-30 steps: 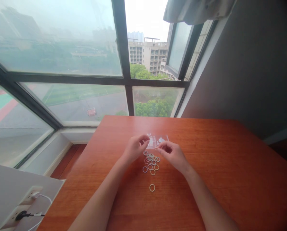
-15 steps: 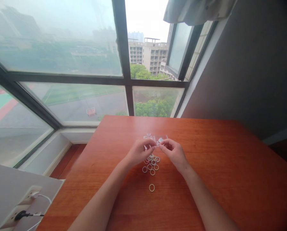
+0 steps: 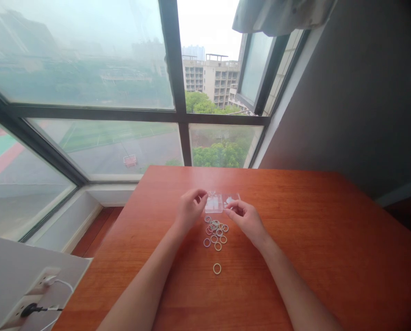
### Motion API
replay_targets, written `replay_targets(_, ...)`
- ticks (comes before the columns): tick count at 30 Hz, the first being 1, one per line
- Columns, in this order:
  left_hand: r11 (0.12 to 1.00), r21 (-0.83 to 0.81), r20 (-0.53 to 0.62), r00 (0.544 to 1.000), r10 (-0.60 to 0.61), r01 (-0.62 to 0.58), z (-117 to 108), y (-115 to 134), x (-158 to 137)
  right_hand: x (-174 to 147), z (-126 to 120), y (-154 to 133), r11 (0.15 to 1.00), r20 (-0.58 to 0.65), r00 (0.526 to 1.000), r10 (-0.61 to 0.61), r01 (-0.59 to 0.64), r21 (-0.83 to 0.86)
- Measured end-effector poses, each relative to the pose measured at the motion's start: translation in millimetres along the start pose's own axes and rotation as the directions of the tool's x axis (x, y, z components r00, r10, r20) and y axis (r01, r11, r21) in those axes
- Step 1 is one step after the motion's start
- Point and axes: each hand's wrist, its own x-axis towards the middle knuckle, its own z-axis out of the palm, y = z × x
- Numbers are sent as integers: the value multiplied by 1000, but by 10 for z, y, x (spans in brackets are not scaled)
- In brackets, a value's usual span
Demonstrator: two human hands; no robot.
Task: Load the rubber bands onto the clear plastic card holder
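A small clear plastic box (image 3: 213, 205) with compartments stands on the wooden table, its clear lid (image 3: 236, 196) folded out to the right. My left hand (image 3: 191, 208) is at the box's left edge, thumb and forefinger pinched together; whatever they hold is too small to make out. At the lid's near side is my right hand (image 3: 248, 219), its fingertips closed by the seam between box and lid. What those fingertips grip, if anything, is hidden. Just in front of the box lies a cluster of pale rings (image 3: 219, 232). One yellowish ring (image 3: 217, 269) lies apart, nearer to me.
The reddish-brown table (image 3: 316, 230) reaches up to a dark-framed window (image 3: 183, 117). A grey wall (image 3: 346, 92) rises on the right. At the lower left, wall sockets (image 3: 17, 310) hold a black plug and a white plug with cables.
My left hand has moved left and slightly away from me, parting from my right hand. The box and another ring beside the cluster now show. My right hand has barely shifted.
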Motion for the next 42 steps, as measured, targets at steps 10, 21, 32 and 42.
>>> replay_targets(10,995,99,25,999,-32,29,99,-285,52,4,0,34,997,14,1000,22,-21,-69)
replay_targets(21,989,147,120,993,-13,-5,68,-275,8,-45,23,-44,956,121,993,-15,49,-289)
replay_targets(32,987,160,127,991,-32,12,46,-225,-41,-118,85,21,810,341,935,-94,271,-520)
replay_targets(42,979,205,136,991,-17,-12,2,-161,-58,-100,72,30,815,306,937,-170,308,-491)
